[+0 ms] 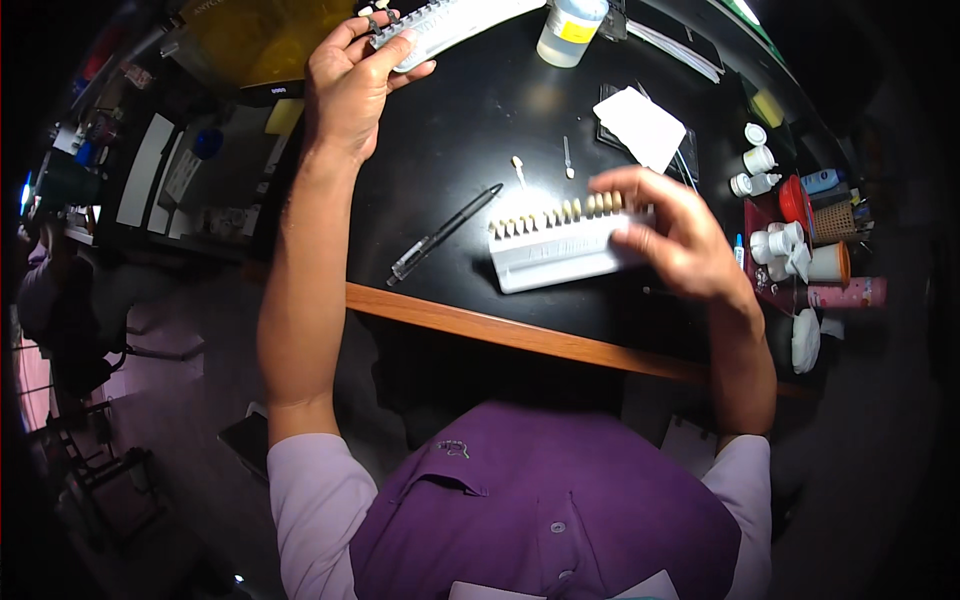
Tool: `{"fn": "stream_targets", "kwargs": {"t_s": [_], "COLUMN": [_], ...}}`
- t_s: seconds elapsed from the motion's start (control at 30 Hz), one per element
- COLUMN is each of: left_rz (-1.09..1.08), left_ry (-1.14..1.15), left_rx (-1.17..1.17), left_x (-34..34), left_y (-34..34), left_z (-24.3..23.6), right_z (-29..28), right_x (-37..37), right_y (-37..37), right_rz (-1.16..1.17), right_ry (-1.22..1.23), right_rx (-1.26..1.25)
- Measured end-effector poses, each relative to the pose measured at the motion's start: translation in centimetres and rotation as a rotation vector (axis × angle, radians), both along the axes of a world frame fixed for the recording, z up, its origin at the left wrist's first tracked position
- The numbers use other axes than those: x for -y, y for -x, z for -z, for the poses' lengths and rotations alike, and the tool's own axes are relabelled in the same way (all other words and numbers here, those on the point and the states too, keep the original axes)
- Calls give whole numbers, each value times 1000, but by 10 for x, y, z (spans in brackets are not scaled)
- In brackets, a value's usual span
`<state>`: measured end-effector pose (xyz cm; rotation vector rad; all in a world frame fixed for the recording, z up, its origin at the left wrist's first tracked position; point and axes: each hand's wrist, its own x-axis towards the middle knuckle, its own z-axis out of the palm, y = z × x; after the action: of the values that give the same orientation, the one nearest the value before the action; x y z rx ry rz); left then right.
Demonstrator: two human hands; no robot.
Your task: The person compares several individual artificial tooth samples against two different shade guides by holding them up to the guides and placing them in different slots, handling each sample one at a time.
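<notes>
My left hand (358,70), raised at the upper left, grips a white tooth shade guide (455,30). Two shade tabs (372,14) stick up near its fingers. On the black table lies another tooth shade guide (545,262), white, with a row of tooth-coloured tabs (565,212) along its far edge. My right hand (680,225) is over its right end, thumb and fingers apart on either side of the tabs; whether they touch is unclear. Two loose shade tabs, one to the left (518,170) and one to the right (568,160), lie beyond this guide.
A black pen (445,235) lies left of the guide. Farther back stand a clear bottle (572,35) with a yellow label and a white paper sheet (642,128). Small white jars (757,160) and a red tray (762,285) line the right side. A wooden edge (500,335) borders the table.
</notes>
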<state>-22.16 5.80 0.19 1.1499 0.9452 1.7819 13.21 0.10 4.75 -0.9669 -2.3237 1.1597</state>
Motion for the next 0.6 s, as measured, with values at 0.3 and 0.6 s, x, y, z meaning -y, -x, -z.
{"fn": "stream_targets", "kwargs": {"t_s": [0.3, 0.6], "left_rz": [-109, -144], "left_ry": [-103, -100], "left_rx": [143, 183], "left_x": [9, 9], "left_y": [4, 14], "left_z": [-12, -14], "right_z": [38, 50], "right_x": [-113, -128], "right_y": [120, 134], "right_rz": [338, 329], "right_ry": [108, -278], "right_rx": [-190, 164]}}
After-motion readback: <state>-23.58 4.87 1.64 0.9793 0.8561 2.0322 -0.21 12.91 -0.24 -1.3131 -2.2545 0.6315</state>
